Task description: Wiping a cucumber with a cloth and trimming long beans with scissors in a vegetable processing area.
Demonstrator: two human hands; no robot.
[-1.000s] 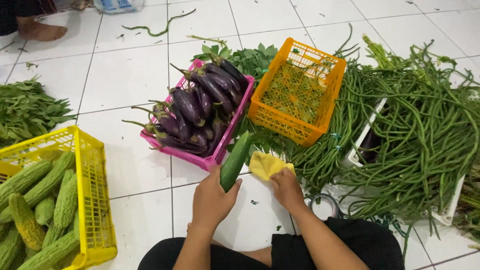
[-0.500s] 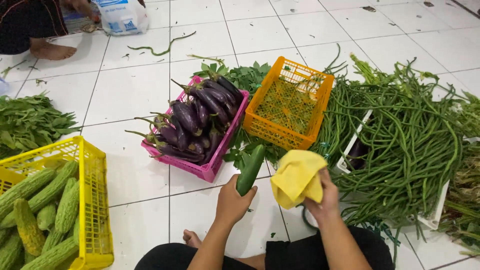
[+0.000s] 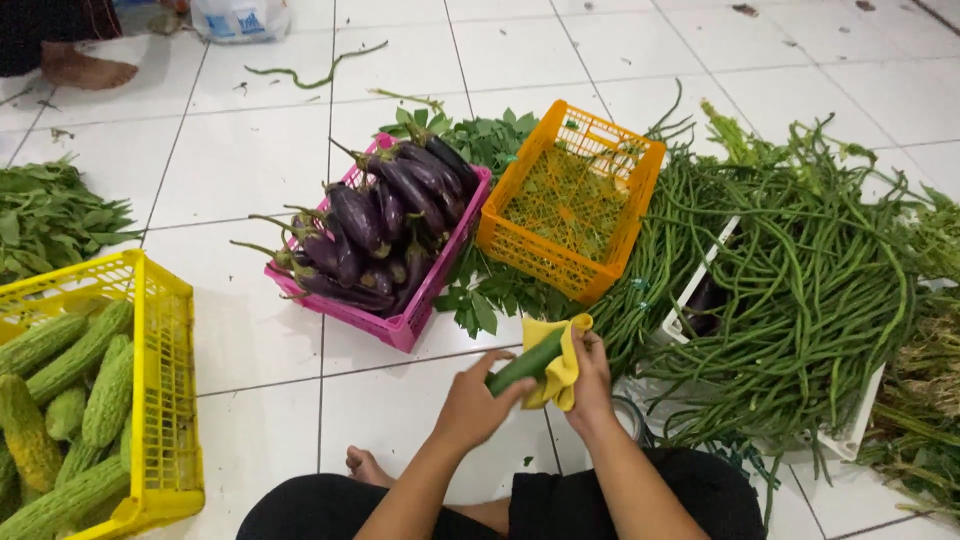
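The left hand [image 3: 472,405] pinches one end of a green cucumber [image 3: 524,363] in its fingers, above the floor's near edge. The right hand [image 3: 590,382] closes a yellow cloth [image 3: 560,372] around the far end. A loose left grip could let the cucumber slip and drop onto the tiled floor [image 3: 250,160] beside the pink crate [image 3: 400,325] of eggplants [image 3: 385,215].
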